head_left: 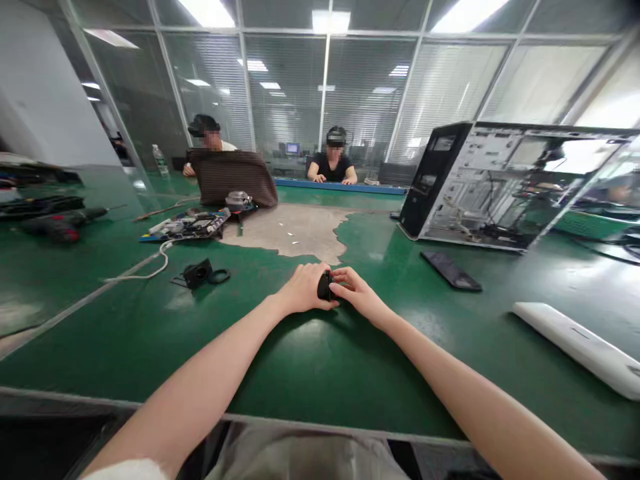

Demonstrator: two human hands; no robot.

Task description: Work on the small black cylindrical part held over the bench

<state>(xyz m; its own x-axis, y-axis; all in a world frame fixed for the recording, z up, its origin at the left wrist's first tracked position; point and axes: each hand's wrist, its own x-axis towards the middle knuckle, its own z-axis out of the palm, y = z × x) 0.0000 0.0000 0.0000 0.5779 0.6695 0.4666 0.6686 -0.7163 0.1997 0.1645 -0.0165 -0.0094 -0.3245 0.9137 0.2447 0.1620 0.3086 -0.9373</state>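
Observation:
Just above the green tabletop, in the middle of the head view, a small black rounded object (325, 286) sits between my two hands; its kind is too small to tell. My left hand (306, 288) is wrapped round its left side, fingers closed on it. From the right, my right hand (354, 291) reaches it with thumb and fingertips pinched at its edge. To the left lies a small black device with a lens-like opening (198, 273), with a black loop beside it.
Circuit boards (187, 225) and a white cable (163, 267) lie left. An opened computer case (465, 187) stands at right, near a dark flat piece (451, 270) and a long white casing (575, 343). A cordless drill (55, 225) is far left. Two people sit across the table.

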